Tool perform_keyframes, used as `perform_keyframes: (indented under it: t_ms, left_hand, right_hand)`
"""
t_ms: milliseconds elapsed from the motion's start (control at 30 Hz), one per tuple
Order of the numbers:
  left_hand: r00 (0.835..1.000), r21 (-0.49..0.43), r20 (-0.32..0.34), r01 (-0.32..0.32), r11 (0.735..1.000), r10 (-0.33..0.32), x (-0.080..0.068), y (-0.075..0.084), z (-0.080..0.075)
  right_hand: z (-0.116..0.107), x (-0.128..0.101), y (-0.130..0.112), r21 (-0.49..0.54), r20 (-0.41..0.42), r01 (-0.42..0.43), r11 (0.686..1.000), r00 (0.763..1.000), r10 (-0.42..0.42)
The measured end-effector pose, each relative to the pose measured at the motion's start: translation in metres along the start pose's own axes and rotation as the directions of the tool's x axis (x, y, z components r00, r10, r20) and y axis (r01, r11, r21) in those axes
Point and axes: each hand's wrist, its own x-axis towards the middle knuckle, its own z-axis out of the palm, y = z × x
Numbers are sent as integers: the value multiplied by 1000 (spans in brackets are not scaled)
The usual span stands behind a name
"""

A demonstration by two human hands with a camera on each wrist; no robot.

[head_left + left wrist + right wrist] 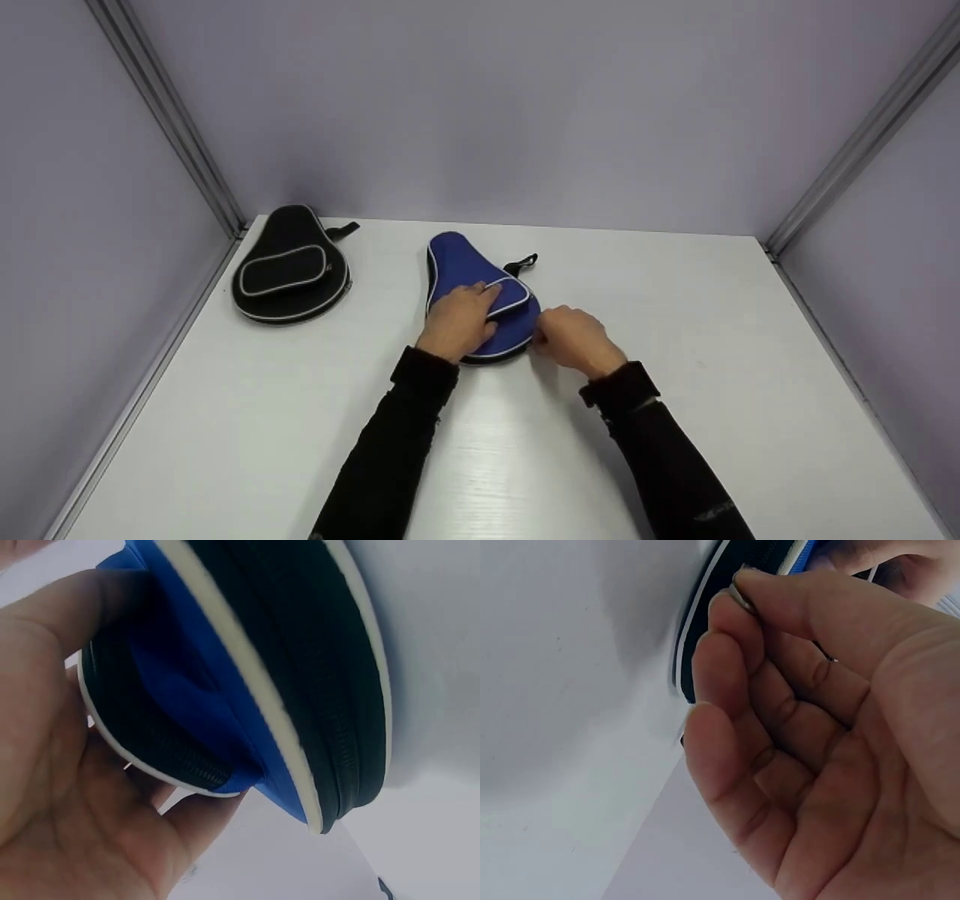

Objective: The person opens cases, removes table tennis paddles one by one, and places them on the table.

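cases: 2, one blue paddle case (465,274), one black paddle case (289,266) | blue: mid tabletop (675,315), long axis front-back, narrow end pointing away | left hand (457,321) fingers flat on its pocket | right hand (574,339) fingers pinching zipper pull (740,596) at near-right edge

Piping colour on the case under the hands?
White piping on the blue case, with a black zipper band along its edge; the left wrist view shows it best.

Both black-sleeved arms reach forward, left hand (459,319) lying flat with fingers spread, right hand (574,339) curled, fingertips pinched together.
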Motion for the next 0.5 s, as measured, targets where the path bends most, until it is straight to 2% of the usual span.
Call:
perform_keyframes:
  t_ms: [67, 133, 367, 500]
  left_hand:
    - [999, 9, 37, 13, 1000, -13, -11, 16, -23]
    - [999, 25, 49, 17, 1000, -19, -15, 24, -31]
    - [996, 22, 90, 9, 1000, -11, -19, 37, -40]
    - [997, 27, 77, -17, 999, 15, -19, 44, -42]
  right_hand:
    - [0, 1, 4, -9, -8, -6, 1000, 1000, 6]
    - [-1, 1, 9, -15, -18, -21, 1000, 1000, 21]
    - [-5, 4, 33, 7, -42, -98, 995, 994, 98]
    - [-6, 2, 48, -1, -88, -108, 994, 990, 107]
